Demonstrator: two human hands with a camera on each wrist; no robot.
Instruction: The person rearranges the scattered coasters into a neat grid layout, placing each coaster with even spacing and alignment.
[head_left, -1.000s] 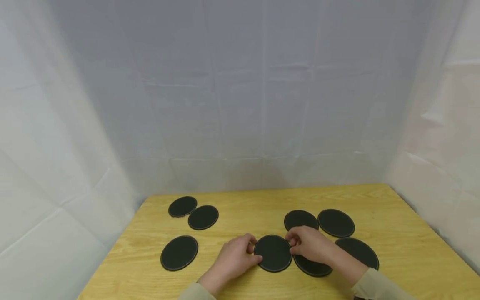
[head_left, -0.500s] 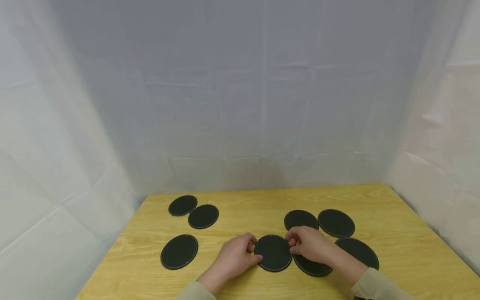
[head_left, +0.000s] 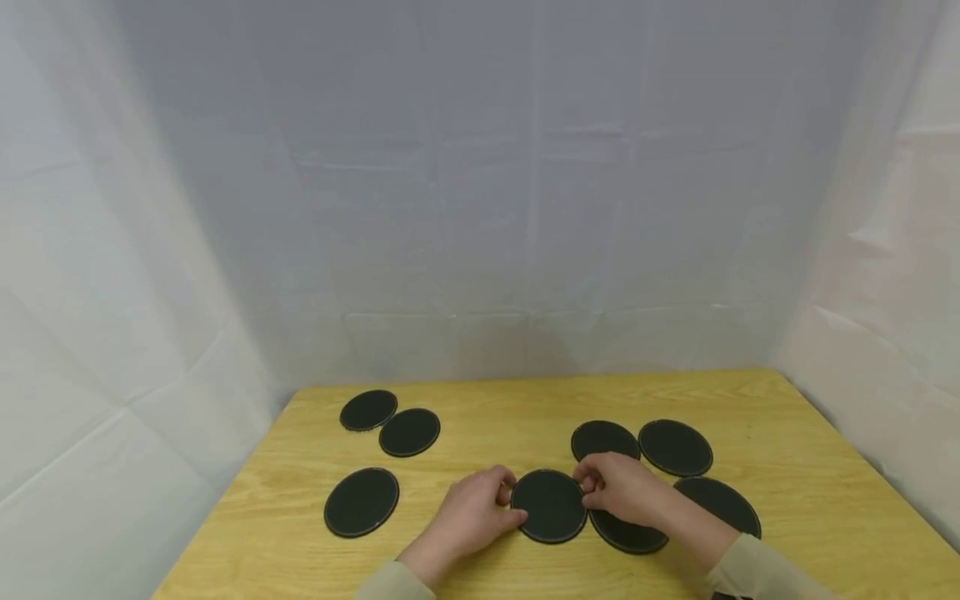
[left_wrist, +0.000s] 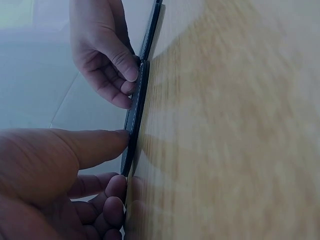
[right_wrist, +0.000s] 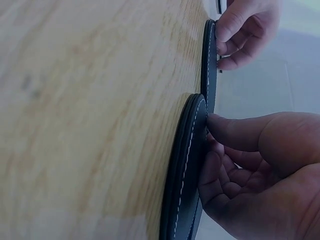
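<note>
Round black coaster (head_left: pixel 549 505), pale stitched rim, flat on wooden table (head_left: pixel 487 450). Left hand (head_left: pixel 471 517) and right hand (head_left: pixel 624 490) pinch opposite edges, fingers curled; coaster overlaps neighbouring coaster (head_left: pixel 630 533).

head cam looked forward and down over the wooden table (head_left: pixel 787 433) from well back. both wrist cams sat very close, skimming the tabletop edge-on. all three shared the middle black coaster (head_left: pixel 549 506) (left_wrist: pixel 134 116) (right_wrist: pixel 209 75).

Black coasters (head_left: pixel 548 505) with pale stitching; yellow wooden table (head_left: pixel 480 408).
</note>
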